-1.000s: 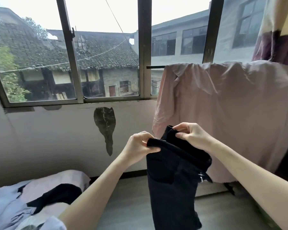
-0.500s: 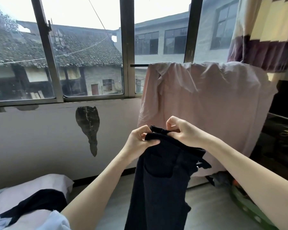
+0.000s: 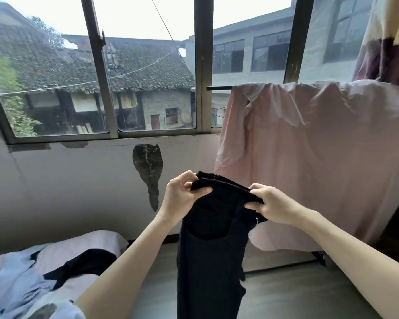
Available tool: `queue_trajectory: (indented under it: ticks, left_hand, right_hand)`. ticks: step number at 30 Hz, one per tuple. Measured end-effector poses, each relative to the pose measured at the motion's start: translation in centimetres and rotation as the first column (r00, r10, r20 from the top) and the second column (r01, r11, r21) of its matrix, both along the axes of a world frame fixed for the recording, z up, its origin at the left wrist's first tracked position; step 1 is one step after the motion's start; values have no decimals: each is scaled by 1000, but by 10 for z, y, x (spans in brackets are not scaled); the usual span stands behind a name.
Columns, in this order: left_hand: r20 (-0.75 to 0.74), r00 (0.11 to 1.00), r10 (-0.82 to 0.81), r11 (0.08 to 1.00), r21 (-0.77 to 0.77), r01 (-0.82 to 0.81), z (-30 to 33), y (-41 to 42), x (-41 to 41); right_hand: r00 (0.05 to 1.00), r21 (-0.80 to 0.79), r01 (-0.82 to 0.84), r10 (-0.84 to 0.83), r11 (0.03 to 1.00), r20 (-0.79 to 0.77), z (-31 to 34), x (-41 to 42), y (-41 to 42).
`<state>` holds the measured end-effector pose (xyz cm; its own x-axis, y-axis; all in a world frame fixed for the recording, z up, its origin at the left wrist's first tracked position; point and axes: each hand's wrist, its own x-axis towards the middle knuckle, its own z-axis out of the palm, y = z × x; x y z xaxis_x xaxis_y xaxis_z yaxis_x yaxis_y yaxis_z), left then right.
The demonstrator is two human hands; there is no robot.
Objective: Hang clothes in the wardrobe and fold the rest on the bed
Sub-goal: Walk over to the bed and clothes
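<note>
Behind everything, a wide metal-framed window point(image 3: 148, 72) fills the upper half of the frame, looking out on tiled roofs, with a stained plaster wall below it. At lower centre hangs a pair of dark navy denim trousers point(image 3: 211, 249), held up by the waistband and dangling clear above the grey floor. The left hand point(image 3: 182, 196) pinches the waistband's left end between thumb and curled fingers; the right hand point(image 3: 268, 203) grips the right end the same way, fingers folded over the band. Both hands are close together, so the waist is bunched rather than stretched flat.

Risks, as I judge them: with the band gathered like this, the legs may twist and any fold would set in crooked. The hanging legs could brush the floor if the arms drop. A large pale pink cloth point(image 3: 320, 157) draped over a rail at right sits just behind the trousers and might snag on a swing. On the bed point(image 3: 97, 240) at lower left, a light blue and black heap of garments point(image 3: 21, 279) crowds the folding space.
</note>
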<state>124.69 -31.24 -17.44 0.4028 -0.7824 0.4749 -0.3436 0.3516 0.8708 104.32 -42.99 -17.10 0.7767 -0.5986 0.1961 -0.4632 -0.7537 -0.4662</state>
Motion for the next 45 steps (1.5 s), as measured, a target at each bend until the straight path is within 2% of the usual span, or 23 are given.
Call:
queue_trajectory:
  ticks: [3, 7, 11, 14, 16, 20, 23, 25, 28, 30, 32, 36, 39, 42, 45]
  left_hand:
    - [-44, 999, 32, 999, 0, -32, 2, 15, 19]
    - [-33, 995, 97, 995, -19, -98, 4, 33, 40]
    - [55, 963, 263, 964, -53, -260, -1, 41, 54]
    - [18, 960, 280, 957, -84, -278, -5, 48, 51]
    - [108, 936, 334, 938, -136, -319, -3, 48, 48]
    - [321, 866, 383, 912, -281, -299, 3, 40, 42]
    - [360, 824, 437, 896, -256, -364, -6, 35, 53]
    - [260, 890, 374, 927, -142, -348, -14, 33, 64]
    - [3, 989, 149, 984, 98, -148, -24, 33, 71]
    - [-138, 990, -15, 990, 133, 34, -27, 36, 72]
    - [-204, 972, -119, 979, 137, 149, -25, 41, 71]
    - [-158, 977, -146, 975, 145, 170, -18, 43, 72]
    - [-115, 991, -68, 995, 62, 76, -16, 40, 66]
    - [101, 993, 62, 998, -3, -62, -15, 37, 56]
    - [239, 960, 149, 989, -14, -150, -15, 36, 50]
  right_hand:
    - [990, -149, -6, 27, 989, 137, 3, 25, 5]
    - [982, -294, 8, 48, 956, 185, 10, 56, 13]
    - [987, -459, 19, 56, 888, 150, 19, 74, 17]
    - [998, -593, -15, 46, 805, 37, 29, 83, 21]
    - [999, -625, -39, 21, 779, -37, 36, 88, 21]
    - [995, -620, -88, 46, 780, -84, 39, 86, 12]
    - [983, -626, -170, 175, 761, -54, 31, 77, 8]
    - [969, -648, -207, 244, 733, -34, 25, 73, 8]
    - [958, -674, -218, 285, 706, -11, 20, 71, 7]
    - [961, -676, -188, 276, 712, 24, 21, 72, 5]
    - [963, -672, -176, 268, 719, 34, 23, 70, 2]
    - [961, -649, -223, 277, 727, -20, 25, 67, 0]
    - [969, -623, -213, 245, 753, -35, 26, 65, 1]
    - [977, -590, -171, 215, 789, 4, 26, 59, 3]
    - [985, -481, -76, 139, 873, 97, 27, 54, 5]
